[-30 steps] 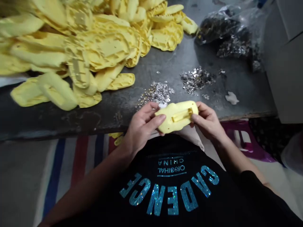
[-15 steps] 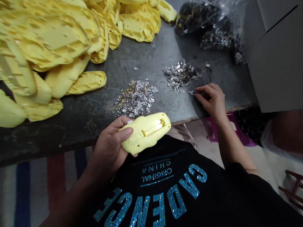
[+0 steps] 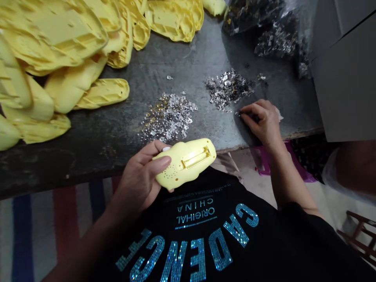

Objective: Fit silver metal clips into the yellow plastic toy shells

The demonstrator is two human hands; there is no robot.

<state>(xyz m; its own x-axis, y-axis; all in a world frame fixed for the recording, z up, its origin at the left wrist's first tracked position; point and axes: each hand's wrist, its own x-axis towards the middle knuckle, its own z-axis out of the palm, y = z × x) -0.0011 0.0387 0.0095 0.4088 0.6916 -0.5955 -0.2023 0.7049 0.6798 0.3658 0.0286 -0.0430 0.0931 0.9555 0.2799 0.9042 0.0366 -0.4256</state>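
Since a second before, the right hand [image 3: 261, 121] had left the yellow plastic shell [image 3: 185, 161] and gone out to the worktop [image 3: 117, 137], where it settled at the near edge of the right-hand heap of small metal clips [image 3: 227, 88]; over the last half second it barely shifted.

From the head camera, the left hand [image 3: 141, 180] was clamped on the shell, thumb across its top and fingers beneath, holding it just off the worktop's front edge above the lap, slot side up. The right hand's fingertips were drawn together on the worktop surface at the fringe of that heap; whether they had pinched a clip could not be told, since the fingers hid it. A second heap of clips [image 3: 169, 117] lay between the shell and the middle of the worktop. Loose yellow shells [image 3: 58, 51] were piled over the far left corner, and a clear bag of more metal parts [image 3: 264, 27] sat at the far right.

Likely trouble: a clip so small could slip from the fingertips, or several tangled together could lift at once; the one-handed hold might let the shell tilt.
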